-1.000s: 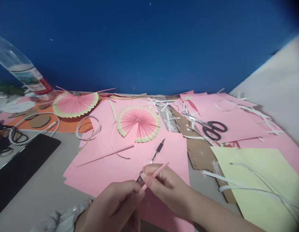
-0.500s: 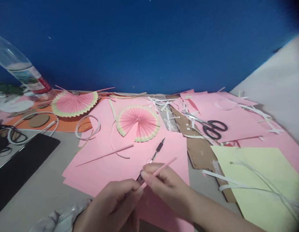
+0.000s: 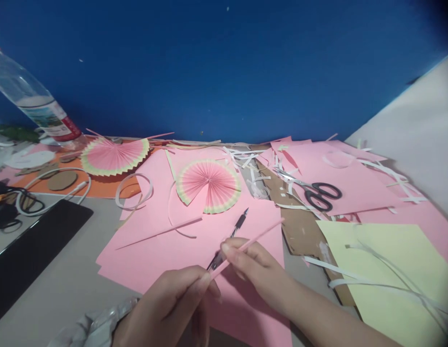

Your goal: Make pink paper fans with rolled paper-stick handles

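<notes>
Far left of and beyond a round pleated paper fan (image 3: 224,185), pink with a pale green rim, stands a clear bottle (image 3: 48,115). Left of the fan and nearer the viewer, a flat black device (image 3: 43,250) lies on the grey worktop (image 3: 81,265). A second pleated fan (image 3: 117,156), partly open, sits left of the round one and slightly behind it. In front of the round fan, a little to its left, the left hand (image 3: 173,294) pinches the lower end of a thin pink paper strip (image 3: 265,233). The strip slants up to the right over the pink sheets (image 3: 151,258) on which the round fan lies. In front of the fan and to its right, the right hand (image 3: 258,270) has its grip closed around the middle of the same strip, partly covering a pen (image 3: 240,221). Well right of the fan, black-handled scissors (image 3: 309,187) lie on pink paper; farther right and nearer is a pale yellow-green sheet (image 3: 400,241).
</notes>
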A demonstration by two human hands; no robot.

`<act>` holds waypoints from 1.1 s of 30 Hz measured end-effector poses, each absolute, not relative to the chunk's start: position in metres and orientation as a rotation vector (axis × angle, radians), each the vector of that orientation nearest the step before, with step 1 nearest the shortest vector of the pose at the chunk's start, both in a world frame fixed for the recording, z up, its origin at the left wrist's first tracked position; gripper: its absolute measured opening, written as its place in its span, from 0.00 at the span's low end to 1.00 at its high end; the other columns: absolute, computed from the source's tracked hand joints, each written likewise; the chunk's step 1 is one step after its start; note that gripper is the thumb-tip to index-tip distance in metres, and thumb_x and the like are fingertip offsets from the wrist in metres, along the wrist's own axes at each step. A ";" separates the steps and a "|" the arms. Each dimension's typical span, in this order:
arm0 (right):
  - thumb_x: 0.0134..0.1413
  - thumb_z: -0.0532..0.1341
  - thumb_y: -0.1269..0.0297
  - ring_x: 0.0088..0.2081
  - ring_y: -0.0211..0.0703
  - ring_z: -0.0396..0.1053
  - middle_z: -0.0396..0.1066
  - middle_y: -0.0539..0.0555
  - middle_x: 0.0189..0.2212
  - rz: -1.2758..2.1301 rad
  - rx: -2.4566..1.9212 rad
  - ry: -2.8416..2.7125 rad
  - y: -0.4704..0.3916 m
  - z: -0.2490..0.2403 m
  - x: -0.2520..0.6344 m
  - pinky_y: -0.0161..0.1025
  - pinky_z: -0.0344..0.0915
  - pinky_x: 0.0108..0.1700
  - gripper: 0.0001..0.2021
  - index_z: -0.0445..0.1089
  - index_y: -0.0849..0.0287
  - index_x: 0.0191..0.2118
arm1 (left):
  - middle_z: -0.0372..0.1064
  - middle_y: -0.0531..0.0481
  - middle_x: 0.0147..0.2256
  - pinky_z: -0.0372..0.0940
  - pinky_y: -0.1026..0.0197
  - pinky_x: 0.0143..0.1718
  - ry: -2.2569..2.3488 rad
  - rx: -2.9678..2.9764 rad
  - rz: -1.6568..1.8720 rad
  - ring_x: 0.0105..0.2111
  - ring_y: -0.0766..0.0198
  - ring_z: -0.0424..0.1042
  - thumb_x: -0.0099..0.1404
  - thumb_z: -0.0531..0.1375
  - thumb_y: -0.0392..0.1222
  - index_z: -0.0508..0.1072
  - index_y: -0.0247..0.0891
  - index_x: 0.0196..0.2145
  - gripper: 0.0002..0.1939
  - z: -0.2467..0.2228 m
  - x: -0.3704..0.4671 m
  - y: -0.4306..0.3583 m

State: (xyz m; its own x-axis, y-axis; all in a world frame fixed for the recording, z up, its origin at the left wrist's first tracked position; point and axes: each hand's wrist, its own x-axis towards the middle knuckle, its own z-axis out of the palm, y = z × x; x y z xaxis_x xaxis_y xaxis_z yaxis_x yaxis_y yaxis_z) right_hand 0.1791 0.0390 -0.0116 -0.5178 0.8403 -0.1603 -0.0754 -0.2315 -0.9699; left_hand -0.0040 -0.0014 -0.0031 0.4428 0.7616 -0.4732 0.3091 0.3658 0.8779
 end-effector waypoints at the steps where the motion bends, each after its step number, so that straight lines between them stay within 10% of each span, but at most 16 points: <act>1: 0.62 0.49 0.49 0.22 0.35 0.49 0.48 0.43 0.18 1.811 -0.947 -1.345 0.039 -0.014 0.179 0.36 0.49 0.26 0.23 0.52 0.56 0.20 | 0.66 0.53 0.20 0.65 0.65 0.26 1.118 1.203 0.402 0.20 0.66 0.69 0.69 0.42 0.56 0.66 0.38 0.33 0.23 -0.004 -0.004 -0.002; 14: 0.65 0.43 0.48 0.17 0.34 0.40 0.43 0.42 0.16 1.892 -0.821 -1.056 0.041 -0.021 0.181 0.36 0.39 0.21 0.25 0.52 0.56 0.19 | 0.64 0.55 0.18 0.66 0.65 0.28 1.124 1.230 0.405 0.19 0.68 0.68 0.69 0.42 0.57 0.68 0.38 0.32 0.24 -0.001 -0.003 -0.001; 33: 0.66 0.43 0.51 0.25 0.35 0.50 0.51 0.45 0.22 1.729 -1.081 -1.651 0.037 -0.002 0.182 0.35 0.50 0.29 0.23 0.53 0.57 0.22 | 0.65 0.54 0.19 0.64 0.67 0.24 1.121 1.195 0.408 0.19 0.67 0.68 0.69 0.42 0.57 0.67 0.38 0.32 0.24 -0.004 -0.004 -0.004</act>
